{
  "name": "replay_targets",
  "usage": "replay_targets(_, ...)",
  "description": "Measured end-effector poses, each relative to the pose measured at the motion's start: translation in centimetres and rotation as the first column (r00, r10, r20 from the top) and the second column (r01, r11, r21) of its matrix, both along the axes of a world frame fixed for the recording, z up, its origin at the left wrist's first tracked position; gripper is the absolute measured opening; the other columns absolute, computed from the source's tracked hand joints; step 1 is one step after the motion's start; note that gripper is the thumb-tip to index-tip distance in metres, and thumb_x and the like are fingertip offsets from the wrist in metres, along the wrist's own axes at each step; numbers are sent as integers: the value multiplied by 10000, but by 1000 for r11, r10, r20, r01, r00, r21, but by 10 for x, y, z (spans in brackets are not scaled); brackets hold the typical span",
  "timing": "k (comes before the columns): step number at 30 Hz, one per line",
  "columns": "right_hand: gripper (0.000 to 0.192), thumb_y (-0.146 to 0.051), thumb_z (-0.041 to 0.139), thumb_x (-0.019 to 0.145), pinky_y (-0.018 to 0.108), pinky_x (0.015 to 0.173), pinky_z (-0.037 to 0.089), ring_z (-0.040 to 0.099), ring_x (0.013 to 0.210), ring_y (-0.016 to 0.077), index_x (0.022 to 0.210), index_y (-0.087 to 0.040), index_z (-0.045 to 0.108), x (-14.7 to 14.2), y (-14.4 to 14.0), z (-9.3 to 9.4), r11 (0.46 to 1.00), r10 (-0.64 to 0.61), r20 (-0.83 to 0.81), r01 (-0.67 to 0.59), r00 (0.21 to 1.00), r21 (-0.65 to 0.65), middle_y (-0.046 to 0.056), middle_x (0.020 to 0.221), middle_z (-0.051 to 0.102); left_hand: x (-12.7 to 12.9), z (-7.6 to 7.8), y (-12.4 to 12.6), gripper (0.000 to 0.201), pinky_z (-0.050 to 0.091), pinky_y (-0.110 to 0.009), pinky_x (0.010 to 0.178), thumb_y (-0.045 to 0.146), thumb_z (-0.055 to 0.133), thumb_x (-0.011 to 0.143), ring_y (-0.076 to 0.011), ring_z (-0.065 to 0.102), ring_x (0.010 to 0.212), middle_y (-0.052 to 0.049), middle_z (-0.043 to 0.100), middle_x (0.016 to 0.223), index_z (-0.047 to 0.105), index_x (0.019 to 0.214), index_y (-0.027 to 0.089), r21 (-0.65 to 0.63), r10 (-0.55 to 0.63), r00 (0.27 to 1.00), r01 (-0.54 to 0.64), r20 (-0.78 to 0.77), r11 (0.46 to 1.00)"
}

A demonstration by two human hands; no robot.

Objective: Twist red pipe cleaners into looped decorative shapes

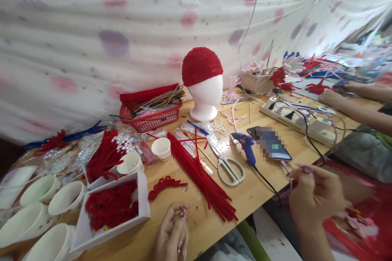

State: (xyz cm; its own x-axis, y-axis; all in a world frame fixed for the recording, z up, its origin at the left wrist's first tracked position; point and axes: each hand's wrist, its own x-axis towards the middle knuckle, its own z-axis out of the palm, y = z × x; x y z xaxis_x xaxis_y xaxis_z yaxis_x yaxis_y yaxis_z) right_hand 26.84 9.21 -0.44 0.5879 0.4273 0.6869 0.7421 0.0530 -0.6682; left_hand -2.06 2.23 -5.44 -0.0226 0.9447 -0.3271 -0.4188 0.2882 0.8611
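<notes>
My left hand (pixel 173 232) rests at the table's front edge, its fingers curled and the thumb pressed against them. Anything in that grip is too small or hidden to name. Just beyond it lies a red scalloped pipe-cleaner piece (pixel 165 185). My right hand (pixel 317 195) is raised off the front edge, with thumb and forefinger pinched together; what they hold, if anything, I cannot make out. Between my hands lie a bundle of red pipe cleaners (pixel 203 183), scissors (pixel 231 170) with pale handles and a blue hot glue gun (pixel 246 147).
A white foam head (pixel 206 97) wears a red cap (pixel 202 67). Left of it stands a red basket (pixel 150 119). A white box (pixel 143 202) of red pieces and several paper cups (pixel 65 197) fill the left. A phone (pixel 272 144), power strip (pixel 297 120) and another person's hand (pixel 329 98) are right.
</notes>
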Motion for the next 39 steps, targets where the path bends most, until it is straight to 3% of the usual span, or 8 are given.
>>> replay_targets(2,260,-476,590,898,320,507,403,480,490,180,807,-234,618,-45,-16,4,948,314,-259,-316,913,36,-1,586,535,2,9,1,487,228,-164,370,649,704,777,-53,241,330,130,324,394,633,917,188,11,-25,999,26,-42,1000)
replay_targets(4,272,-497,634,887,254,431,320,432,448,135,872,-226,651,-90,-28,5,695,597,-528,-718,604,-35,-31,559,503,3,20,3,502,239,-168,383,671,679,785,-56,252,352,125,328,413,644,905,184,14,-101,990,103,-97,995)
replay_targets(6,353,-546,660,870,227,419,273,379,434,104,1009,-222,653,-124,-34,2,400,633,-740,-915,228,61,-53,565,479,3,31,6,514,253,-173,388,687,663,785,-58,268,368,120,331,431,652,872,181,10,-199,968,203,-155,979)
replay_targets(8,398,-595,637,879,217,420,245,327,416,80,878,-197,642,-145,-34,-2,251,566,-825,-949,-14,189,-61,530,450,2,38,8,516,262,-176,384,695,657,781,-56,266,366,121,324,438,650,825,181,7,-273,944,279,-184,960)
replay_targets(15,369,-517,763,801,220,472,262,279,410,69,713,-184,631,-152,-25,-11,265,345,-827,-799,-444,539,-76,445,410,-3,39,3,481,244,-177,372,671,658,803,-49,210,336,143,273,392,619,795,192,20,-308,951,309,-42,951)
replay_targets(22,279,-421,803,781,196,427,203,189,412,65,701,-199,656,-152,-26,-8,394,356,-777,-670,-520,629,-88,427,341,6,38,1,422,178,-179,354,608,656,852,-46,212,306,148,268,378,612,837,188,83,-327,941,320,84,944)
replay_targets(34,277,-455,826,763,194,459,189,232,437,53,713,-207,714,-149,-22,-9,511,485,-825,-672,-290,537,-81,441,351,12,44,3,418,190,-175,343,609,615,883,-46,200,294,162,266,375,571,858,194,133,-376,923,364,85,922)
replay_targets(39,250,-464,806,779,196,456,212,240,428,56,732,-227,742,-147,-21,-12,489,514,-814,-688,-269,536,-83,434,332,13,42,4,397,209,-176,363,584,621,893,-44,230,297,156,296,374,580,875,189,125,-372,925,361,78,924)
